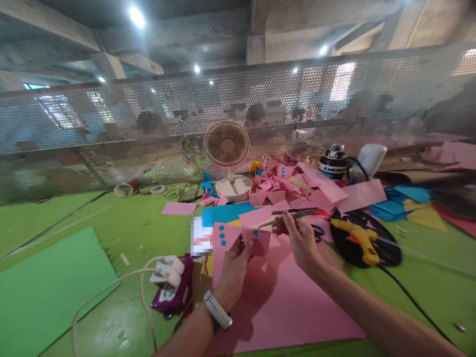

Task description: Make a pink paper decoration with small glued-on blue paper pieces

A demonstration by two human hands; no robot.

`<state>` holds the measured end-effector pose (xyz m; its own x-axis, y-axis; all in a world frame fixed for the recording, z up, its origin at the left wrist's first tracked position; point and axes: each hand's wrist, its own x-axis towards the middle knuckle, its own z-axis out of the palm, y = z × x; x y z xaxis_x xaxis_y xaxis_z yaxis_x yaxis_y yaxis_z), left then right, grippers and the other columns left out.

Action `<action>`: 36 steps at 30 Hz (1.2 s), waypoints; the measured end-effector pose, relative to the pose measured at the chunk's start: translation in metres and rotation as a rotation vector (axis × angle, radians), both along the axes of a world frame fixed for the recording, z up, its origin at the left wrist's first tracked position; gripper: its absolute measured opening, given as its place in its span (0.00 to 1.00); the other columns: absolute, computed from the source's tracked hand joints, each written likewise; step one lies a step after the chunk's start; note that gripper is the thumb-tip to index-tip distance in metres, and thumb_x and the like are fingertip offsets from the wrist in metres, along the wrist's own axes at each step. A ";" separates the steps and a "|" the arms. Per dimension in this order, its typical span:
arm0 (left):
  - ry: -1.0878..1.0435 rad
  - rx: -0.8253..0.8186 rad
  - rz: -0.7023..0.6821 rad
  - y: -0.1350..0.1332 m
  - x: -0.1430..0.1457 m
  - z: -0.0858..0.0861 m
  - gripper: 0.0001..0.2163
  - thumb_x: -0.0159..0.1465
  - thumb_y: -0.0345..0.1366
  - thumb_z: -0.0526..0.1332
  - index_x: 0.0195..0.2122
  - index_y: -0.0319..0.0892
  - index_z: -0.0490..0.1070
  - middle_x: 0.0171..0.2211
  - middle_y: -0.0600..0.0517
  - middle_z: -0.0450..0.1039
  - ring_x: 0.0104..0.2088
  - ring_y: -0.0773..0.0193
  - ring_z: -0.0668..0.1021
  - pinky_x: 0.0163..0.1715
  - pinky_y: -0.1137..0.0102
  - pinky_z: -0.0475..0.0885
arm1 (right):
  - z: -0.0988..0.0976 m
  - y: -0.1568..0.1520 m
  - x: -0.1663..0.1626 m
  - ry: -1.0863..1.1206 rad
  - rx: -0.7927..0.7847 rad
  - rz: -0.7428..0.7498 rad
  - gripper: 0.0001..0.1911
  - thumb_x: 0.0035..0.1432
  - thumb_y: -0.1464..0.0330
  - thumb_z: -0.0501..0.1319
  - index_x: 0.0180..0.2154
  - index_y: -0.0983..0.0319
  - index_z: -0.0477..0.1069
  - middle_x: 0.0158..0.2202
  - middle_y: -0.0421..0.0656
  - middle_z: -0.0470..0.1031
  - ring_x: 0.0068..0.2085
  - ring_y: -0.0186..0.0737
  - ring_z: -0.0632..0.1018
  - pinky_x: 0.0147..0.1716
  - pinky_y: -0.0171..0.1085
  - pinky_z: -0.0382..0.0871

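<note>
Round ceiling lamps glare white overhead and wash the green table in bright, even light, with a pale sheen near its front edge. The left hand, pinching a folded pink paper, throws a soft shadow onto the pink sheet. The right hand and the scissors it grips are slightly motion-blurred; wide-angle distortion bows the perforated screen, and everything behind it is hazy.

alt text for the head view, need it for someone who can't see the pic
Two bare hands work over a large pink sheet on a green table: the left hand holds a folded pink paper with blue diamonds, the right hand a slim red-tipped tool. Behind lie a pile of pink pieces, a yellow glue gun and a small fan.
</note>
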<state>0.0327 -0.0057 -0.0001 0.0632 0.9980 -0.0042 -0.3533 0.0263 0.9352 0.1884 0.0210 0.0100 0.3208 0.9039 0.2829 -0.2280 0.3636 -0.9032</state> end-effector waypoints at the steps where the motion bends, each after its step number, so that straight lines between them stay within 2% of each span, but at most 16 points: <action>1: -0.011 0.010 -0.005 0.000 0.001 0.001 0.12 0.54 0.38 0.65 0.39 0.40 0.73 0.38 0.48 0.74 0.37 0.63 0.74 0.39 0.69 0.69 | 0.000 0.000 0.000 -0.003 -0.001 0.000 0.18 0.53 0.54 0.59 0.31 0.64 0.72 0.22 0.43 0.75 0.22 0.37 0.75 0.23 0.35 0.71; 7: -0.033 0.005 -0.036 -0.003 0.001 0.009 0.12 0.54 0.38 0.66 0.38 0.39 0.73 0.36 0.48 0.75 0.35 0.63 0.75 0.37 0.69 0.69 | 0.005 -0.005 -0.001 -0.059 0.004 0.003 0.18 0.54 0.55 0.59 0.33 0.64 0.72 0.24 0.43 0.76 0.23 0.37 0.76 0.23 0.35 0.72; 16: -0.045 -0.122 -0.006 0.003 -0.002 0.002 0.16 0.49 0.40 0.69 0.36 0.39 0.72 0.33 0.48 0.77 0.31 0.65 0.77 0.36 0.70 0.70 | 0.007 -0.007 0.002 -0.154 0.009 -0.009 0.18 0.55 0.55 0.58 0.29 0.64 0.69 0.22 0.42 0.75 0.22 0.37 0.76 0.23 0.34 0.72; 20: -0.034 -0.089 -0.010 0.003 -0.002 0.001 0.16 0.49 0.41 0.69 0.37 0.38 0.72 0.33 0.48 0.77 0.32 0.65 0.77 0.36 0.71 0.70 | 0.010 -0.010 0.002 -0.212 0.004 -0.032 0.18 0.56 0.55 0.57 0.29 0.65 0.69 0.21 0.42 0.75 0.22 0.37 0.76 0.23 0.33 0.71; 27: -0.031 -0.092 0.013 0.002 -0.002 0.003 0.16 0.49 0.40 0.69 0.36 0.37 0.72 0.33 0.47 0.76 0.32 0.66 0.76 0.37 0.70 0.70 | 0.008 -0.008 0.000 -0.164 0.022 -0.008 0.17 0.56 0.55 0.58 0.29 0.64 0.69 0.22 0.42 0.75 0.22 0.37 0.76 0.22 0.33 0.71; 33: -0.039 -0.054 -0.030 0.001 -0.001 0.007 0.15 0.52 0.39 0.67 0.39 0.38 0.72 0.36 0.47 0.76 0.35 0.64 0.76 0.39 0.69 0.70 | 0.005 -0.006 0.000 -0.122 0.003 -0.001 0.19 0.55 0.54 0.58 0.35 0.65 0.70 0.22 0.42 0.76 0.24 0.39 0.77 0.22 0.35 0.71; 36: -0.059 -0.053 -0.039 0.002 0.000 0.009 0.15 0.51 0.38 0.68 0.38 0.38 0.73 0.35 0.48 0.76 0.35 0.63 0.76 0.39 0.69 0.70 | 0.005 -0.006 0.000 -0.119 -0.002 -0.016 0.19 0.55 0.54 0.58 0.34 0.64 0.70 0.22 0.43 0.76 0.24 0.39 0.77 0.23 0.35 0.71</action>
<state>0.0329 -0.0040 0.0093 0.1034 0.9933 -0.0524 -0.4054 0.0902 0.9097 0.1884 0.0151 0.0147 0.2989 0.8997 0.3182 -0.1134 0.3646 -0.9243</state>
